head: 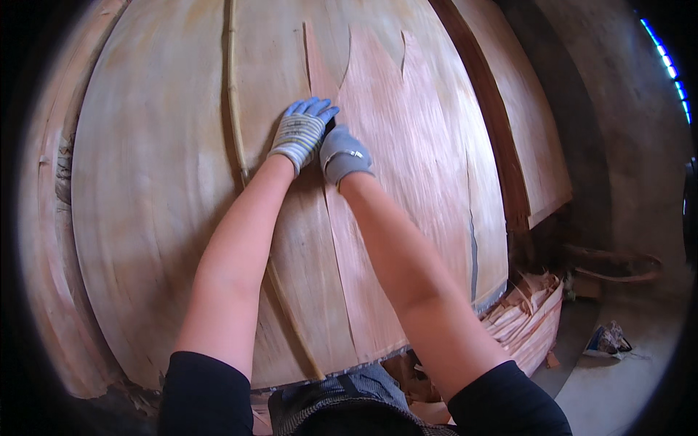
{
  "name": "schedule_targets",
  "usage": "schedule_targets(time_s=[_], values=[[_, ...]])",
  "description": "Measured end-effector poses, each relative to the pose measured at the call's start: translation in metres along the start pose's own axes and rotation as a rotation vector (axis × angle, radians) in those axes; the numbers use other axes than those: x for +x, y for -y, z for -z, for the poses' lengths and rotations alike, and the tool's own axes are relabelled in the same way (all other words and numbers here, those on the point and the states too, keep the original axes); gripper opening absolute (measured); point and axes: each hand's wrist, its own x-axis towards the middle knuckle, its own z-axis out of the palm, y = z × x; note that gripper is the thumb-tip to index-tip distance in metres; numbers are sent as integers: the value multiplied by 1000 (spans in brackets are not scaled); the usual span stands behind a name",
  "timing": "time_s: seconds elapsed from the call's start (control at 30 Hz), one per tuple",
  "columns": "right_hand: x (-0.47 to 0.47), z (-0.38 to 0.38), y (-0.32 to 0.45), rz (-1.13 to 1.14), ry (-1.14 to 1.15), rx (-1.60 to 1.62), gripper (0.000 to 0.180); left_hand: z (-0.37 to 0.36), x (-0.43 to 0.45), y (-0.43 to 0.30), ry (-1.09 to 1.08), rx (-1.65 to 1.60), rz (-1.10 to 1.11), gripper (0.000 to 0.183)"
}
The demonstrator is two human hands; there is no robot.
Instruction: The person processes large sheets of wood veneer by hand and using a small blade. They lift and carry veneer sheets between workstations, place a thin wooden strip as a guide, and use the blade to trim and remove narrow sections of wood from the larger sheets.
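A pinkish sheet of wood veneer (403, 141) with a jagged far end lies over a wide stack of paler veneer sheets (163, 163). My left hand (301, 129), in a striped glove with blue fingertips, lies palm down at the pink sheet's left edge, fingers pointing away and slightly spread. Beside it my right hand (346, 151), in a grey glove, is curled over the same edge. Something dark shows between the hands; what it is, and whether the right hand grips it, is hidden. A thin bamboo stick (234, 109) runs lengthwise over the pale sheets, left of the hands.
More veneer stands in stacks at the left (49, 218) and the upper right (523, 120). Torn veneer scraps (531, 316) are heaped at the lower right. Farther right, a crumpled bag-like thing (609, 339) lies on the floor. A split (473, 245) runs near the stack's right side.
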Motion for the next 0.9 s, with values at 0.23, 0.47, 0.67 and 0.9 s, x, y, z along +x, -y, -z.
schedule_targets(time_s=[0.23, 0.47, 0.67, 0.9], values=[[-169, -61, -81, 53, 88, -130, 22, 1, -4, 4, 66, -21, 48, 50], [-430, -76, -219, 38, 348, -207, 21, 6, -6, -3, 103, 37, 36, 56], [-370, -17, -258, 232, 44, -162, 28, 5, -8, 0, 99, 25, 36, 59], [-15, 21, -104, 424, -99, -132, 21, 19, 1, -10, 171, -107, 182, 94]])
